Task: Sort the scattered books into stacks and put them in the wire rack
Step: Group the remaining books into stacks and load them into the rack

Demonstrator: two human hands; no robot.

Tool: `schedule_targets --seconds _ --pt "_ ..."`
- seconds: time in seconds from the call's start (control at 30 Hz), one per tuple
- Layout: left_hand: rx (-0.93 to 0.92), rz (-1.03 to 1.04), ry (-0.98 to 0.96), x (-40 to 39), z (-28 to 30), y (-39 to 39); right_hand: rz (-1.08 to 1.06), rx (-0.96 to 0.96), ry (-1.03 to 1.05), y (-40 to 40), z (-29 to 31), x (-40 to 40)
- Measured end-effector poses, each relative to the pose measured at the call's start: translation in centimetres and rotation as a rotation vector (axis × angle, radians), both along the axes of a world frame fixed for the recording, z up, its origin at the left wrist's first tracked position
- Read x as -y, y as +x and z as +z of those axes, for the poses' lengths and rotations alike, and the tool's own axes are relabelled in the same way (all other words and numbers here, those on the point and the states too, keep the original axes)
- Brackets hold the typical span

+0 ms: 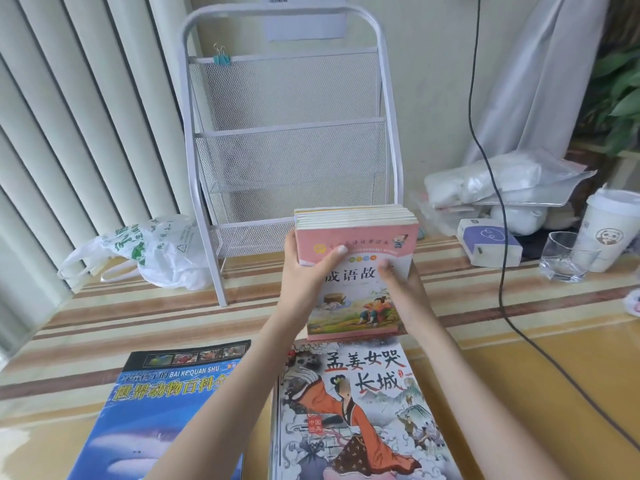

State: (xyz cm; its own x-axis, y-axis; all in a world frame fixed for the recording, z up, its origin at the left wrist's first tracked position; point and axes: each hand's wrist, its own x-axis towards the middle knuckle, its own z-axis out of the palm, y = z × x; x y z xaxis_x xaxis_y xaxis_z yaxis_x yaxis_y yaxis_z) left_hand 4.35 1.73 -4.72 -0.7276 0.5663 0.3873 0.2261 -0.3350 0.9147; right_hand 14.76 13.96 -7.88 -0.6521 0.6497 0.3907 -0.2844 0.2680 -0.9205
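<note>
On the striped tabletop stands the white wire rack, its mesh tiers showing no books, against the wall; nearer the person lie a large blue book and a large illustrated book side by side, not yet racked; above them, raised in front of the rack's lowest tier, is a stack of small books, pink cover uppermost; the left hand grips its left edge, thumb across the cover; the right hand grips the right edge likewise. To rack it well, I judge, keep both grips firm so the books stay squared; tilt the stack upright; lower it behind the mesh front.
</note>
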Motion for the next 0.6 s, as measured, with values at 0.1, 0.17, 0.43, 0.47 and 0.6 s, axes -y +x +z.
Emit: schedule_targets --seconds 0.1,0.17,0.43,0.47,0.6 --pt "0.056 0.03 -0.01 -0.3 -0.9 0.2 -0.054 -0.04 -0.037 -0.6 -0.7 0.1" --pt "0.092 0.042 -0.021 -0.5 -0.7 0.0 -0.095 -0.076 -0.07 -1.2 -0.8 0.2" --pt "0.122 0.057 0.046 -1.6 2.5 0.7 -0.233 -0.157 -0.048 -0.7 2.0 0.2" --pt "0.123 0.052 0.05 -1.9 3.7 1.1 -0.256 -0.147 -0.018 -0.1 3.4 0.0" --pt "0.162 0.07 0.002 -3.6 7.7 4.0 -0.413 -0.084 0.078 3.3 8.0 -0.7"
